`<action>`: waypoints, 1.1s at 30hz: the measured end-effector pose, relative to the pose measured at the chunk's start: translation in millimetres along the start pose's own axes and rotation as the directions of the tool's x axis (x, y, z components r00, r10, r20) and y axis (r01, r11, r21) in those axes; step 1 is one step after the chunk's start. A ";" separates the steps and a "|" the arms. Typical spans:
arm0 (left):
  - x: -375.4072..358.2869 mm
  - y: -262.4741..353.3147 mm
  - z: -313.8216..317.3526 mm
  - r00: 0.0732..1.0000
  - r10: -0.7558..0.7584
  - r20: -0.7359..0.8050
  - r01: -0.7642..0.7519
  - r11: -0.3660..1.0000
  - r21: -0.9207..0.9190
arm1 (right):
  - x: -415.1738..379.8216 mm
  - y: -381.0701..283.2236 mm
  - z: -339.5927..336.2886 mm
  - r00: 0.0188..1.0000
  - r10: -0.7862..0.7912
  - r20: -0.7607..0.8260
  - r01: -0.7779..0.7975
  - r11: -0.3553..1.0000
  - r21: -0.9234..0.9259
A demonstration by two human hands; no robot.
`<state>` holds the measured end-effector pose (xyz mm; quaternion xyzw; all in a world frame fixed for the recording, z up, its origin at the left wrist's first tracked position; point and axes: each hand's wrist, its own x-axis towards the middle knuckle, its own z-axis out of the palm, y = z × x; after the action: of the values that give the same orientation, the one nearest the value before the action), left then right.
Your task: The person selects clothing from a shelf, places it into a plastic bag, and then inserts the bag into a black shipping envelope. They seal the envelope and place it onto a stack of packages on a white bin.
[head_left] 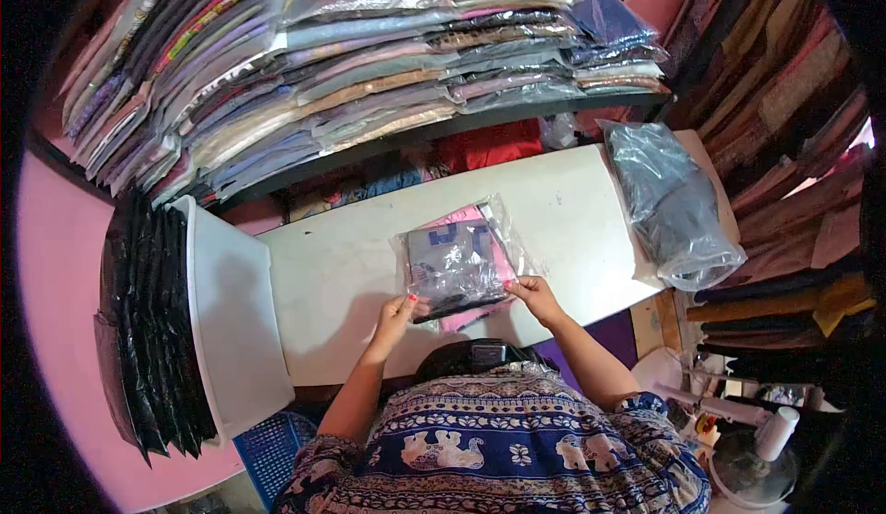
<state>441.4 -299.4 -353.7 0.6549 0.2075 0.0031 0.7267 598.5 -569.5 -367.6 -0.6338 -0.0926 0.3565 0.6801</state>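
Much of the pink piece point(502, 263) hides beneath the grey bundle point(449, 269).

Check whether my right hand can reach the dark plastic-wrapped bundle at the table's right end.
Probably yes: open tabletop lies between your right hand and the dark bundle, though that hand would first need to release the grey packet.

We are looking over a long white rectangular table point(572, 205) near a plain pink wall point(65, 256). Beyond it, we are facing a long dark shelf point(554, 111) with a straight edge.
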 end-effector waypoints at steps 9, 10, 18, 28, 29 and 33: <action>12.4 -68.8 6.6 0.990 -0.101 -0.103 0.097 0.994 -0.047 | -8.6 9.8 27.0 0.920 -0.159 -0.358 -0.080 0.819 -0.568; 12.3 -70.2 8.1 0.992 -0.066 -0.111 0.062 0.997 -0.037 | -13.7 -1.5 34.8 0.814 -0.530 -0.237 0.114 0.546 -0.830; 23.4 -64.4 6.8 0.949 -0.274 -0.154 0.274 0.962 -0.019 | 7.7 7.0 51.9 0.695 -0.380 0.610 0.641 -0.057 -0.766; 38.9 -7.0 -21.7 0.710 0.008 -0.705 -0.272 0.926 -0.263 | 73.4 -79.0 88.6 0.920 -0.209 0.333 0.388 0.616 -0.685; 37.3 -2.9 -25.4 0.738 -0.036 -0.674 -0.220 0.931 -0.290 | 68.3 -89.4 92.1 0.919 -0.211 0.333 0.390 0.615 -0.685; 38.3 4.6 -4.3 0.918 -0.251 -0.308 0.126 0.920 -0.372 | 49.5 -83.8 97.3 0.939 -0.303 -0.161 0.308 0.951 0.007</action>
<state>476.4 -284.1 -361.0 0.4831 0.3925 0.0845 0.7781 609.1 -457.4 -288.5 -0.6270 -0.1301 0.1967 0.7425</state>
